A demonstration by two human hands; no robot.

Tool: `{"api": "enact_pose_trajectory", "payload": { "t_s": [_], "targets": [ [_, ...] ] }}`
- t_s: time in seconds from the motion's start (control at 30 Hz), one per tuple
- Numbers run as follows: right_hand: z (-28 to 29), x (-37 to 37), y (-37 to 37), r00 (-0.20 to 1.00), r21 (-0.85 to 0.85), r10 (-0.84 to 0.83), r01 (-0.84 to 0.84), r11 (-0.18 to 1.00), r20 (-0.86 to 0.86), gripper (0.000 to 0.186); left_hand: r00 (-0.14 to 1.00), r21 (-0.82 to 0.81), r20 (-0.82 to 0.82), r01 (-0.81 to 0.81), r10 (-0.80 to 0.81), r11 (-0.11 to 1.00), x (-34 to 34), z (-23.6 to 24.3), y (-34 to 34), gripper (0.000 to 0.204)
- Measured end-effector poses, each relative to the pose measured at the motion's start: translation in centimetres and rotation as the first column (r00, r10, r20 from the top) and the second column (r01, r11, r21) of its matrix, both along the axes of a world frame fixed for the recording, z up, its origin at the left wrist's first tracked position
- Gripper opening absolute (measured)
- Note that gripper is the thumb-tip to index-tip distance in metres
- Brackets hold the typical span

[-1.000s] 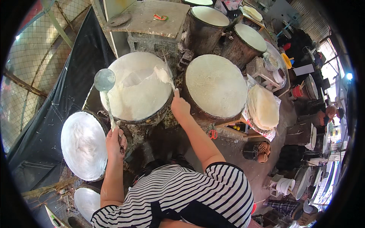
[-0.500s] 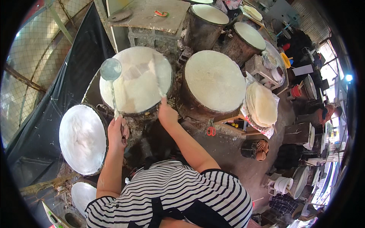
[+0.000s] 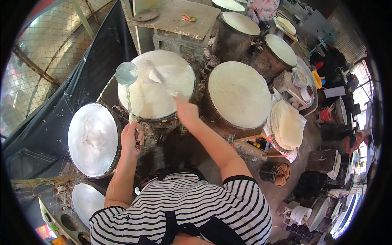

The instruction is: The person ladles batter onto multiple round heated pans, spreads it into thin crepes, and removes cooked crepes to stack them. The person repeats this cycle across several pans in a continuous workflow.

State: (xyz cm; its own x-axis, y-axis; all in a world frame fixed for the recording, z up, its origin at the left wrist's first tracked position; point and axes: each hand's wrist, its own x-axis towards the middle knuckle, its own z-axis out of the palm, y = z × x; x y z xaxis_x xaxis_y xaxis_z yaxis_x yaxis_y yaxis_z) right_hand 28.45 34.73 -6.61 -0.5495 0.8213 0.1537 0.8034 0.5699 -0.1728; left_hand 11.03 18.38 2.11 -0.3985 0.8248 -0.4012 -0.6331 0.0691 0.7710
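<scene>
My left hand is wrapped round the long handle of a ladle, whose round bowl is raised over the left edge of a large round griddle. My right hand grips the near end of a thin, flat spreader, smeared by motion and slanting away to the left. Beneath the spreader, pale batter covers much of the griddle, with uneven patches in its far part. Both hands are on the near side of this griddle.
Another griddle coated in pale batter stands to the right, beside a stack of thin round sheets. Left of me is a whitish round pan near a black plastic sheet. A board on blocks stands behind.
My right hand has moved slightly farther away, and the spreader has swung leftward across the griddle from its right side. The ladle stays raised in my left hand. The whole view has shifted slightly.
</scene>
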Motion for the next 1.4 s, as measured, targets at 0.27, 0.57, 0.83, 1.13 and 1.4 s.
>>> {"api": "enact_pose_trajectory", "payload": {
  "t_s": [0.27, 0.57, 0.83, 1.13, 1.4],
  "targets": [
    [-0.9, 0.1, 2.2, 0.993, -0.024, 0.117, -0.117, 0.993, -0.002, 0.044, 0.999, 0.010, -0.001, -0.051, 0.051, 0.999, 0.4, -0.5, -0.8, 0.020],
    [1.3, -1.7, 2.1, 0.978, -0.100, 0.209, -0.210, 0.973, -0.022, 0.035, 0.915, -0.166, -0.403, -0.041, -0.030, 0.985, -1.1, -1.7, 0.5, 0.015],
    [-1.5, 1.9, -8.8, 0.735, -0.542, -0.425, 0.094, 0.835, -0.528, 0.051, 0.261, -0.135, -0.957, -0.024, -0.124, 0.991, -5.6, -8.3, 5.2, 0.048],
    [-6.5, -8.5, -14.6, 0.444, -0.713, -0.579, -0.239, 0.659, -0.684, 0.048, 0.442, -0.371, -0.825, 0.043, -0.351, 0.928, -3.5, -4.5, 3.0, 0.027],
    [-2.0, -7.7, -11.1, 0.550, -0.539, -0.319, -0.299, 0.787, -0.771, 0.041, 0.691, 0.080, 0.723, -0.044, -0.028, 0.996, -2.7, 2.8, 1.2, 0.017]
  ]
}}
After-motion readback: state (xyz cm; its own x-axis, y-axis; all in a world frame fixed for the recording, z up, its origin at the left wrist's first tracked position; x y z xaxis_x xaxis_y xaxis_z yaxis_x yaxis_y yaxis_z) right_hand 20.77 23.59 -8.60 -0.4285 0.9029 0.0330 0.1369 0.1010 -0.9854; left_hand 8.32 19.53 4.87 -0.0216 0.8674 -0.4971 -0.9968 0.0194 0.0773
